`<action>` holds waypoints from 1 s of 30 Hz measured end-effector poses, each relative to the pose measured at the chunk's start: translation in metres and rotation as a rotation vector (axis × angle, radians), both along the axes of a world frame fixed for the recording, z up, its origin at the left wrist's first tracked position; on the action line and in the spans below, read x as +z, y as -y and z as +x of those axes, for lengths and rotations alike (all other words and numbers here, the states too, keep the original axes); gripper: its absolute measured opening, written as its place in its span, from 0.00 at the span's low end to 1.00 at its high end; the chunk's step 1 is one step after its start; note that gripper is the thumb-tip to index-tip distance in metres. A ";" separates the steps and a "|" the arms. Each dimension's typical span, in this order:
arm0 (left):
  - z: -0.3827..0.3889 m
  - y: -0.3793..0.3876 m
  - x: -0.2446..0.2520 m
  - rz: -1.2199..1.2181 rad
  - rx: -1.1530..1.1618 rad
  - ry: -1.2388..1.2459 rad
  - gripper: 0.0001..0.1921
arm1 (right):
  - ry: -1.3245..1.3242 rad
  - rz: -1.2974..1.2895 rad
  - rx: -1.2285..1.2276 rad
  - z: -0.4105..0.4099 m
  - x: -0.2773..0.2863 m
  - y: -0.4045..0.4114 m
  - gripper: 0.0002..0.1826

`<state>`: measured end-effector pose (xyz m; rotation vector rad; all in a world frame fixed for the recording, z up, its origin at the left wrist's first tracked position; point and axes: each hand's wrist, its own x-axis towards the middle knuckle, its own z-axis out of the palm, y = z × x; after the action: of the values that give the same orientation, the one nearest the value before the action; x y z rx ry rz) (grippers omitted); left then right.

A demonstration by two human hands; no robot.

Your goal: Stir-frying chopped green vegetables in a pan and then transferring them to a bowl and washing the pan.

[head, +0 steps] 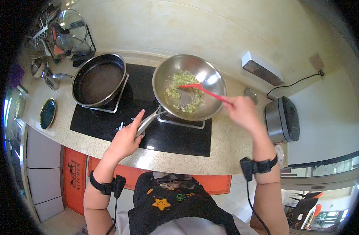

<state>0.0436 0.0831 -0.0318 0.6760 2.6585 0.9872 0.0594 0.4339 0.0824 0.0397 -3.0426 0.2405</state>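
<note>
A stainless steel wok (210,101) sits on the right burner of a black gas cooktop (179,144). Finely chopped pale green food (183,77) lies in a loose ring on its bottom. My left hand (126,139) is closed around the wok's metal handle (150,120), index finger stretched along it. In my right hand (242,111), slightly blurred, is the red handle of a spatula (208,92); its head rests among the chopped food. Whatever flame burns under the wok is hidden.
A dark frying pan (98,80) stands on the left burner. Left of it are a dark green plate (47,114), a metal pot (51,77) and a rack with glass lids (72,44). A rice cooker (281,119) stands right, near a white wall-side box (261,68) and a power cord (294,80).
</note>
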 end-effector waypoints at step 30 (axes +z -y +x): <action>0.005 -0.008 0.015 -0.039 0.140 0.141 0.45 | 0.086 0.543 0.857 -0.170 0.063 0.023 0.05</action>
<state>0.0489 0.0909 -0.0171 0.4014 2.6218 0.9757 -0.1108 0.4112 0.1452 1.3790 -2.8541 -0.5517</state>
